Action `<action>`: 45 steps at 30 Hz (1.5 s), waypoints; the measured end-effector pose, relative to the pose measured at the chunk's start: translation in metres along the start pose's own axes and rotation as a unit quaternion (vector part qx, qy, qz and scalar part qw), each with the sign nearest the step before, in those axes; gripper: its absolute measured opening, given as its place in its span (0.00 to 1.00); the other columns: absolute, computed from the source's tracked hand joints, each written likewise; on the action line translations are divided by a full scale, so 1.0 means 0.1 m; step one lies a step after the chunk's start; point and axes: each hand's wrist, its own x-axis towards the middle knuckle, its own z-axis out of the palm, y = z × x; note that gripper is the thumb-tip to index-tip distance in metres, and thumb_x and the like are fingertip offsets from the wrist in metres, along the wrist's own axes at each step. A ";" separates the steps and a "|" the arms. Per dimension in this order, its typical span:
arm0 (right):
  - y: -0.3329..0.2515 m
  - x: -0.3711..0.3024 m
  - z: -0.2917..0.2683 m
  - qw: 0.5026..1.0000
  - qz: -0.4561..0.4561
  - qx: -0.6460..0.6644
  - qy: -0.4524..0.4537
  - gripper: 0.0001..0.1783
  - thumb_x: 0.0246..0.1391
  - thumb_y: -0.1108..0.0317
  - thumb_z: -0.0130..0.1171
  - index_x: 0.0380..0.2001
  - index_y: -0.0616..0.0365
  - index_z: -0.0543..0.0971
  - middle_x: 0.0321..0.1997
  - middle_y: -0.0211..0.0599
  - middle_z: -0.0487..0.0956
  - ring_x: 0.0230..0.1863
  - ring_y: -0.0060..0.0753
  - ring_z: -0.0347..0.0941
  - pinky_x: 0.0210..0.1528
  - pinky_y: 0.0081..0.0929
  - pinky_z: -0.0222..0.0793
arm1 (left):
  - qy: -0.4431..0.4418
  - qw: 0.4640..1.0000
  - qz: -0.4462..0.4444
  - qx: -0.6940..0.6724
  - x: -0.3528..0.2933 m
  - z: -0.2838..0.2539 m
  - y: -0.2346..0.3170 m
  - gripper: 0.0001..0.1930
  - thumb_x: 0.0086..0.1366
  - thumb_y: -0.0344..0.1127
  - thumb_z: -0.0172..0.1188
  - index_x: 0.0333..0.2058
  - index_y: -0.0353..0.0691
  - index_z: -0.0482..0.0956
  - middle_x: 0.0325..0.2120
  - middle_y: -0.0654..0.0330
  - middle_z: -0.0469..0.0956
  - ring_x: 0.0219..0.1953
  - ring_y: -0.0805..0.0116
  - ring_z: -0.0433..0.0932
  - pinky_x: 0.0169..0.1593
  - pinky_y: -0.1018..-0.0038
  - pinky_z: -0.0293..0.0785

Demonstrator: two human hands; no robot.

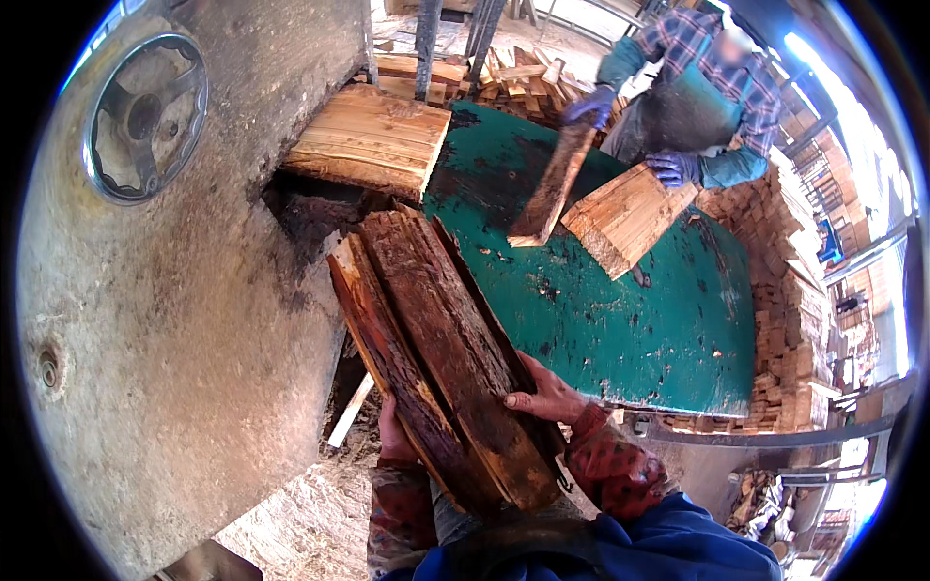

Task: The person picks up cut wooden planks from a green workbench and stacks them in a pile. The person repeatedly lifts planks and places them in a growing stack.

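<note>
We clamp the stack of rough bark slabs [436,358], stiff, heavy and splintery by our reckoning, with left hand [392,431] curled underneath and right hand [547,397] fingers wrapped over its near end.

Rough split wood slabs [441,363], chipped painted table [620,310]
</note>
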 end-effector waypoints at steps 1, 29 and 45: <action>0.01 -0.08 0.09 0.998 0.007 0.056 0.014 0.57 0.49 0.39 0.63 0.68 0.68 0.49 0.70 0.52 0.55 0.71 0.42 0.48 0.71 0.35 0.42 | -0.002 1.000 -0.010 0.001 -0.02 -0.09 0.02 0.32 0.65 0.53 0.54 0.62 0.42 0.62 0.56 0.54 0.71 0.55 0.51 0.72 0.59 0.55 0.68; 0.62 -1.35 0.72 0.973 0.023 0.199 0.110 0.67 0.43 0.34 0.66 0.69 0.68 0.42 0.73 0.58 0.45 0.75 0.48 0.38 0.73 0.38 0.36 | -0.035 0.989 -0.057 0.135 -0.91 -0.14 -0.47 0.39 0.61 0.56 0.57 0.63 0.36 0.59 0.58 0.51 0.68 0.57 0.51 0.69 0.60 0.58 0.66; 0.75 -2.84 0.41 0.915 0.012 0.198 0.351 0.71 0.33 0.28 0.67 0.69 0.61 0.45 0.70 0.61 0.48 0.74 0.54 0.37 0.72 0.47 0.35 | -0.120 0.802 0.286 0.510 -1.05 0.43 -1.96 0.33 0.62 0.54 0.56 0.57 0.34 0.64 0.54 0.41 0.69 0.53 0.51 0.73 0.51 0.54 0.72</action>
